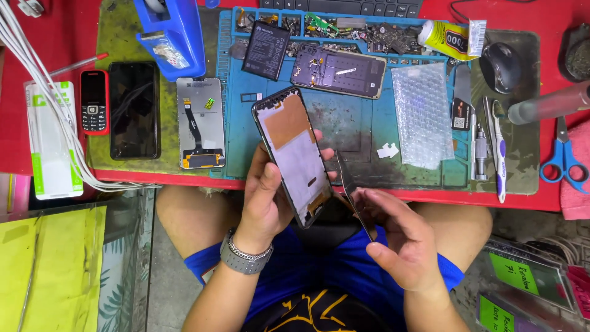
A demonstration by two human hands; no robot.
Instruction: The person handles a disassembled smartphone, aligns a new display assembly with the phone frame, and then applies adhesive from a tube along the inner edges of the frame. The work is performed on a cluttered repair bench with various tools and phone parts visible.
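Note:
My left hand (265, 197) grips a phone display frame (294, 150), its inner side up, showing a copper patch and a pale grey panel. It is tilted above the table's front edge and my lap. My right hand (402, 237) pinches a thin dark strip (353, 193) whose upper tip lies beside the frame's right edge. On the blue work mat (362, 129) lie an opened phone body (338, 71) and a black battery (265, 50).
Left of the mat lie a loose screen module (201, 123), a black smartphone (134, 109) and a small red keypad phone (94, 101). A bubble-wrap bag (423, 114), glue tube (447, 38), mouse (499, 66), toothbrush (500, 160) and blue scissors (564, 158) sit to the right.

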